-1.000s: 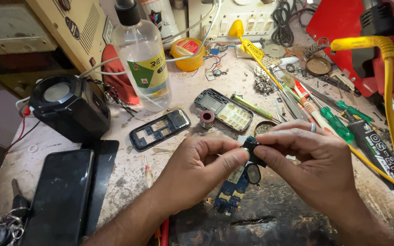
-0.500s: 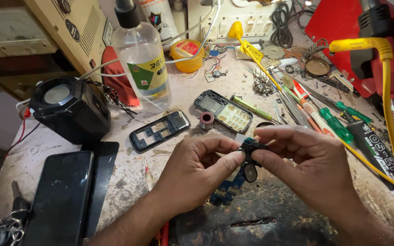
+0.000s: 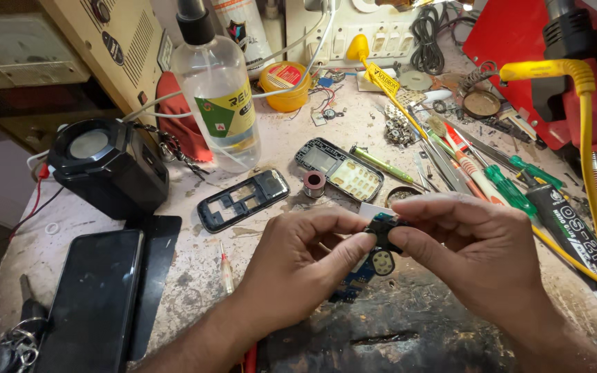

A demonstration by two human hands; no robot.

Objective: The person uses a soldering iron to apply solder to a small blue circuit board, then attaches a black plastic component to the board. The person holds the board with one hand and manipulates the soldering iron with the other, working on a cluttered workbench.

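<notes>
Both hands meet low in the middle of the bench over a small dark circuit part [image 3: 383, 231] with a round speaker disc hanging below it. My left hand [image 3: 298, 266] pinches its left side between thumb and fingers. My right hand [image 3: 475, 252] grips its right side from above. A blue circuit board [image 3: 355, 280] lies on the bench just under the hands, partly hidden. A black phone frame [image 3: 243, 199] and a phone keypad cover [image 3: 340, 169] lie on the bench beyond the hands.
A clear liquid bottle [image 3: 217, 93] and an orange tin [image 3: 283, 84] stand at the back. A black speaker box [image 3: 108, 166] and a dark phone [image 3: 98, 297] sit at the left. Screwdrivers and tweezers [image 3: 492, 173] lie at the right beside a yellow cable [image 3: 592, 173].
The hands stay in place and turn the small part slightly between the fingers; my right hand's fingers have closed further over its top. Nothing else has moved.
</notes>
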